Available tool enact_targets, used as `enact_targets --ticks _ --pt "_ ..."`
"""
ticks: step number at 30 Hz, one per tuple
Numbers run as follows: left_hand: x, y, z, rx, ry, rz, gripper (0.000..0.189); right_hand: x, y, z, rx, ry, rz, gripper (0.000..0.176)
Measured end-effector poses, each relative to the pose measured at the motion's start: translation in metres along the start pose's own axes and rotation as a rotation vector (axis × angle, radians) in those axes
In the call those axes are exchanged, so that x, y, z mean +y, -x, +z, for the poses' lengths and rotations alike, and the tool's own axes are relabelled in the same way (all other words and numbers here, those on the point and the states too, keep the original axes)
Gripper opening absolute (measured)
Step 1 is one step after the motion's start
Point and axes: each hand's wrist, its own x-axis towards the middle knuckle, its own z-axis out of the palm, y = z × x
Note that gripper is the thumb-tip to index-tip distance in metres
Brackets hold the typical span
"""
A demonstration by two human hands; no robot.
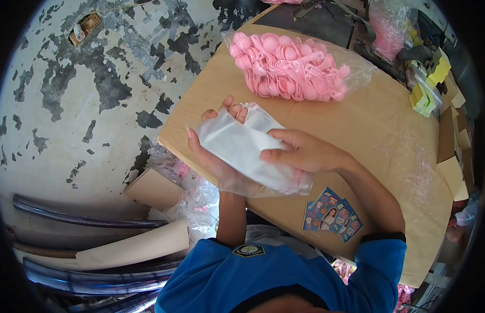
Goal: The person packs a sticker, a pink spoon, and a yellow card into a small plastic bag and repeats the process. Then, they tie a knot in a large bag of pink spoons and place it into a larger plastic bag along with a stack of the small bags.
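Note:
A stack of clear plastic bags (242, 148) lies across my left hand (213, 156), whose fingers stick out beyond its far edge. My right hand (305, 151) rests on top of the stack, thumb and fingers pinching the upper bag near its right side. Both hands hover over the near left part of a cardboard-covered table (378, 130). A clear bag full of pink plastic spoons (292, 68) lies on the cardboard beyond my hands.
A small pile of printed cards (332, 215) lies on the cardboard near my right forearm. Yellow boxes (427, 88) and more bagged pink items (388, 26) sit at the far right. Cardboard sheets (143, 242), plastic wrap and dark tubes (80, 219) lie on the floor at left.

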Motion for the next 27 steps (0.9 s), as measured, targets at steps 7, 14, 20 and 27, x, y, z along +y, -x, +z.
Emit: enact_targets --ticks 7,14,20,27 --pt "0.026 -0.033 -0.003 -0.146 -0.476 -0.050 0.059 -0.008 0.002 0.003 0.167 -0.242 -0.087 0.043" --pt "0.039 -0.030 -0.069 0.112 -1.086 0.078 0.050 0.030 -0.011 -0.010 0.307 0.657 0.087 0.045" --pt "0.022 0.024 -0.079 -0.090 -1.726 0.110 0.052 0.022 -0.005 0.002 0.384 0.892 0.120 0.048" --pt "0.021 0.026 -0.064 -0.003 -1.438 -0.107 0.050 0.011 0.009 -0.010 0.346 0.935 0.112 0.039"
